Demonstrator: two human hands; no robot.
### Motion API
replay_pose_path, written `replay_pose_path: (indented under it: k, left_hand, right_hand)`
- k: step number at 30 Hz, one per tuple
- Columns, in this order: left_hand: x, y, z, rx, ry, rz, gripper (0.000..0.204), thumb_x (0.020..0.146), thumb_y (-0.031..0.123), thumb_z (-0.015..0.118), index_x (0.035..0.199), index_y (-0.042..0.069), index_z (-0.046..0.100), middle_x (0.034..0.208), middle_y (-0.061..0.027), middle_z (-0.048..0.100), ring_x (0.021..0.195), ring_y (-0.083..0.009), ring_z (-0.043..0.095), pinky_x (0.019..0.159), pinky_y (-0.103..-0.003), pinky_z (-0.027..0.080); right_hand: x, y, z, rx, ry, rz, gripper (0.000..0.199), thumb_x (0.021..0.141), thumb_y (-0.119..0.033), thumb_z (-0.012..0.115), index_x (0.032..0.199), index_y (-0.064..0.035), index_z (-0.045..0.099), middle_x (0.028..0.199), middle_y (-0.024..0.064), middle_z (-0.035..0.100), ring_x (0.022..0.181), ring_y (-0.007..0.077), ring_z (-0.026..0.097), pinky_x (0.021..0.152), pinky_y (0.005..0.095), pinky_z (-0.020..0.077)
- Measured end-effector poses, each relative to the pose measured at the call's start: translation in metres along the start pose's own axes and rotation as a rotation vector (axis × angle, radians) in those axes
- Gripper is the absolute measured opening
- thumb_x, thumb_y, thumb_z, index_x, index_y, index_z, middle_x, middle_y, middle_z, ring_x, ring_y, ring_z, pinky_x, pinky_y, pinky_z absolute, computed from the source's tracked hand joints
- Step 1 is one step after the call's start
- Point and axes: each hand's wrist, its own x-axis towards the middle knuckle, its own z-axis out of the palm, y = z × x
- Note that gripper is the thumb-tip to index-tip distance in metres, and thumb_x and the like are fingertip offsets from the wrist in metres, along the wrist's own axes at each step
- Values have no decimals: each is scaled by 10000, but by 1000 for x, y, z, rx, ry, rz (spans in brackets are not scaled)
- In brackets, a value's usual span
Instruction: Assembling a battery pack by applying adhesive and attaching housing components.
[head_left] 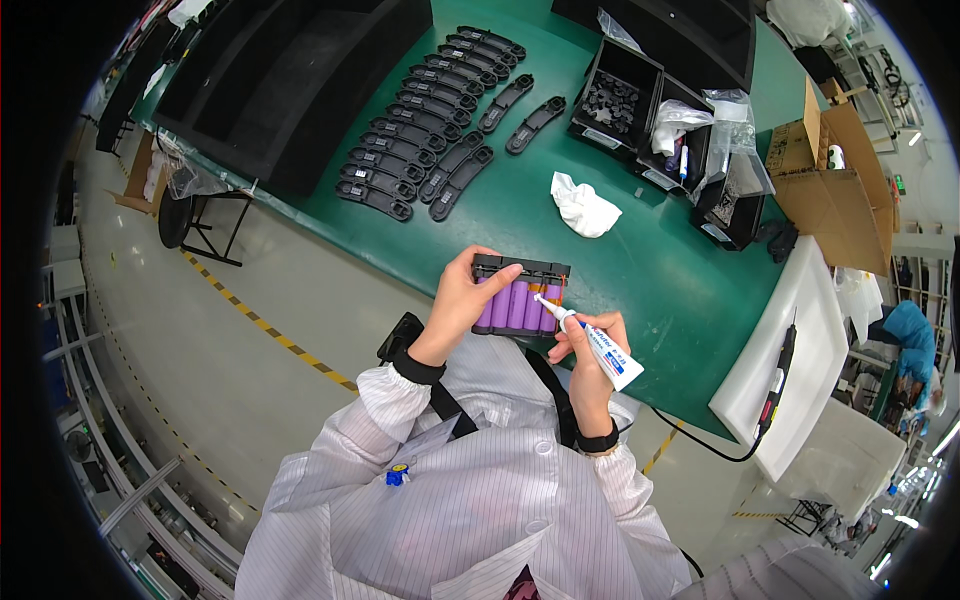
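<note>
Fingers of the left hand [460, 303] grip a battery pack [519, 300] of purple cells [516, 308] by the near edge of the green table [685, 290]; the right hand [588, 376] grips a white tube [606, 352], its nozzle [551, 307] at the cells.

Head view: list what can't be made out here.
Head view:
Purple-cell battery pack: back faces away from the camera.
Left hand: some fingertips hidden behind the pack.
White squeeze tube: nozzle too small to tell whether it touches the pack.
Black divided bin: far end cut off by the upper edge.
</note>
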Motion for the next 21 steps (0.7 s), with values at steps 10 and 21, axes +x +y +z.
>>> replay_pose_path:
  k: [10,21]
  left_hand:
    - [3,-4,-1,17,-3,5,303,874,231,755,1008,6,601,829,-26,639,717,-61,598,639,-223,487]
    - [1,-3,0,16,9,4,312,871,231,758,1017,4,603,834,-25,639,709,-60,597,625,-221,484]
  right_hand:
    - [-1,-3,-1,17,-12,20,167,916,-56,677,946,-6,520,748,133,643,516,141,618,491,251,504]
    - [-2,1,1,-9,4,14,169,910,-51,676,942,0,519,723,148,639,511,152,611,475,258,491]
